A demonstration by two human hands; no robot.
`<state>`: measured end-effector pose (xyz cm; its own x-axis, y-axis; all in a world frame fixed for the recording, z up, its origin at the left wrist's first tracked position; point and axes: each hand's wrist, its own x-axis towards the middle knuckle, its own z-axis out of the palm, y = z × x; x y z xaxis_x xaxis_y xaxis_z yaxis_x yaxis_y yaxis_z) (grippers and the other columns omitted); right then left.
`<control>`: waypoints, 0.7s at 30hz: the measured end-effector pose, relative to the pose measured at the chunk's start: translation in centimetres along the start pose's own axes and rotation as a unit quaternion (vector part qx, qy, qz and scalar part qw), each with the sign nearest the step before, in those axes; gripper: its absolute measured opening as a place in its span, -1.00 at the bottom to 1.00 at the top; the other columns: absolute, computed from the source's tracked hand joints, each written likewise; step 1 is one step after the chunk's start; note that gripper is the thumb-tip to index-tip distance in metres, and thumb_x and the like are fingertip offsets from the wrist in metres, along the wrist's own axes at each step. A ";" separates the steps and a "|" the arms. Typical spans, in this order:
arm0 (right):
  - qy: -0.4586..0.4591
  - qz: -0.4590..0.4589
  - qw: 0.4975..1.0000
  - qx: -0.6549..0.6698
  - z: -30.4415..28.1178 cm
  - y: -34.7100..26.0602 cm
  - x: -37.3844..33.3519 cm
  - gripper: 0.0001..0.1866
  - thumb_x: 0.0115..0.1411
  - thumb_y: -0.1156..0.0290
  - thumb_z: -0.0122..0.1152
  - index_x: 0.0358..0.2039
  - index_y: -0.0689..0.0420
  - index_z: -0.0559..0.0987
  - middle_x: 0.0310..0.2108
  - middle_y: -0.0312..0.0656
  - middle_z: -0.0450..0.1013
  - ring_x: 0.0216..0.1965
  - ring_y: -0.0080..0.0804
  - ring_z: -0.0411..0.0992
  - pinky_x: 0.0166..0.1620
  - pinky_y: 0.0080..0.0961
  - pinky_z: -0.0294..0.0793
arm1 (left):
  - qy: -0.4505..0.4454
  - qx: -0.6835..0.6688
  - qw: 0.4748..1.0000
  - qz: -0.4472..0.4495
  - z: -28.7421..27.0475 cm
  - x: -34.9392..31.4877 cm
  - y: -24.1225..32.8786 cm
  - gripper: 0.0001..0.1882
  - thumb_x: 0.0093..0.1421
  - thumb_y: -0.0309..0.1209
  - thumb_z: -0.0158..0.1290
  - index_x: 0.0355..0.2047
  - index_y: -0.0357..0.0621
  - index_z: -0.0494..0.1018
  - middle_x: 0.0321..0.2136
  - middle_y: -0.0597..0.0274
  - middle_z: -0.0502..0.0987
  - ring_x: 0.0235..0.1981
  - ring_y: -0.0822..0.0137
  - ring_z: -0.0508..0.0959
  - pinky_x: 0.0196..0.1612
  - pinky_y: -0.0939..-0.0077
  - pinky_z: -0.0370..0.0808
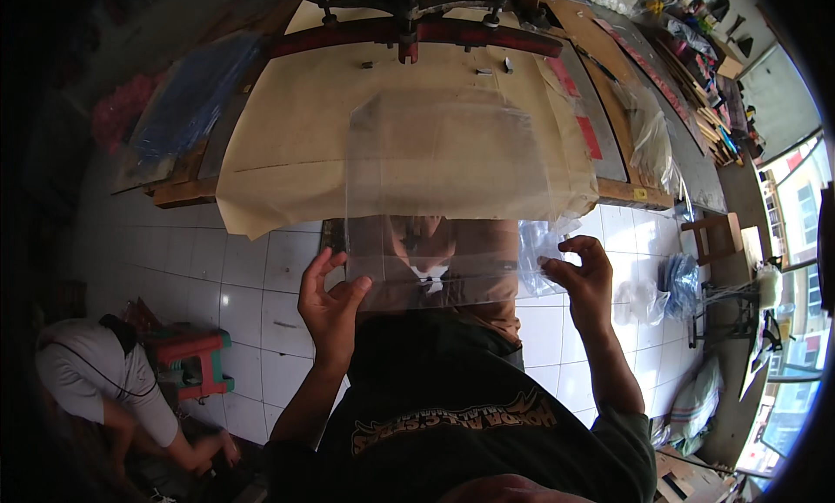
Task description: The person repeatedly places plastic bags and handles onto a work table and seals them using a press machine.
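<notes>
A large, clear plastic sheet or bag [452,168] stretches from over the brown paper on the work table to above my lap. At its near left edge, my left hand [330,303] holds the plastic, with the thumb over the edge and the fingers curled. The near right corner is in my right hand [584,281], between a bent thumb and forefinger, where the plastic is crumpled. Some of the fingertips' contact is hard to see through the glare. My trousered legs show through the film.
Brown paper [287,146] covers the table, with small metal pieces on it. A red-edged machine bar [348,35] crosses the far side. Blue plastic sheets [196,94] lie at left. At lower left, a person [113,381] bends near a red and green stool [200,364]. A wooden stool [715,236] stands at right.
</notes>
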<state>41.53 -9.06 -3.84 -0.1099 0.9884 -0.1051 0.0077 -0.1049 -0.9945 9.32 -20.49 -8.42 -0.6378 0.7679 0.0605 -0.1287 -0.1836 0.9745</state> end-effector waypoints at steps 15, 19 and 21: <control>0.005 0.099 0.993 -0.062 0.8 -5.0 1.1 -0.74 0.11 0.48 0.37 -0.25 0.37 0.58 -0.43 -0.10 0.57 -0.48 -0.37 0.60 -0.38 -0.51 0.62 | -0.139 -0.018 0.971 -0.193 -0.4 4.3 4.4 -0.80 0.02 -0.68 0.24 -0.51 -0.21 0.42 -0.49 0.17 0.59 -0.46 0.46 0.62 -0.33 0.56 0.61; -0.005 0.017 0.990 -0.137 2.1 -7.8 1.3 -0.74 0.12 0.50 0.37 -0.26 0.44 0.57 -0.46 -0.07 0.57 -0.47 -0.41 0.60 -0.41 -0.55 0.59 | -0.197 0.104 0.971 -0.087 1.0 6.5 9.4 -0.78 0.06 -0.67 0.18 -0.52 -0.15 0.34 -0.53 0.17 0.57 -0.53 0.46 0.59 -0.45 0.57 0.56; 0.001 0.000 0.990 -0.140 2.4 -8.6 1.4 -0.75 0.11 0.52 0.36 -0.26 0.44 0.57 -0.46 -0.06 0.57 -0.47 -0.41 0.60 -0.41 -0.55 0.59 | -0.218 0.128 0.966 -0.048 1.1 6.9 10.2 -0.77 0.07 -0.67 0.17 -0.52 -0.16 0.33 -0.52 0.18 0.56 -0.53 0.46 0.59 -0.46 0.56 0.56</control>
<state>38.89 -7.05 4.54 -0.1085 0.9885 -0.1049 0.2833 -0.0704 -0.9564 4.48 -16.38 2.20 -0.2436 0.9699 -0.0024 0.0559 0.0165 0.9983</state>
